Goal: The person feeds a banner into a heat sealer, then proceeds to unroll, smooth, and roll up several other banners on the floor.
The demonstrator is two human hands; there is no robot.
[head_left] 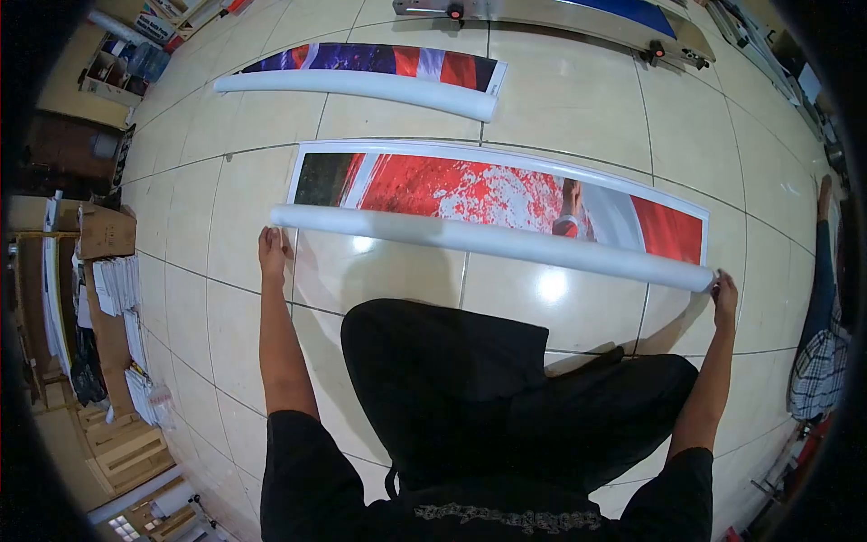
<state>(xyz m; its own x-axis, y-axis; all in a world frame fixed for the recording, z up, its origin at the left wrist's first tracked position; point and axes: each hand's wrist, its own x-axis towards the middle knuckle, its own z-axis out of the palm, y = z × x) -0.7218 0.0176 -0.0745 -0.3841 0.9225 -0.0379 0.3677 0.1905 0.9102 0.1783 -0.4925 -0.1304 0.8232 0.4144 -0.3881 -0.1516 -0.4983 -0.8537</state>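
Observation:
A partly rolled printed banner [506, 194] lies across the tiled floor in front of my crossed legs. Its flat part shows red, white and dark print with a white border. The near side is wound into a long white roll [488, 237]. At the roll's left end, my left hand [273, 251] has its fingers curled in against the lower edge. My right hand [724, 296] pinches the roll's right end. Farther off lies a second partly rolled print [361, 86], with purple, red and white showing above its white tube; neither hand touches it.
At the top stands a long metal-framed machine [560, 23] with a blue top. Along the left are a cardboard box [107, 231], stacked white packets [117, 285] and wooden pieces [126, 452]. A person in a plaid garment [820, 375] is at the right edge.

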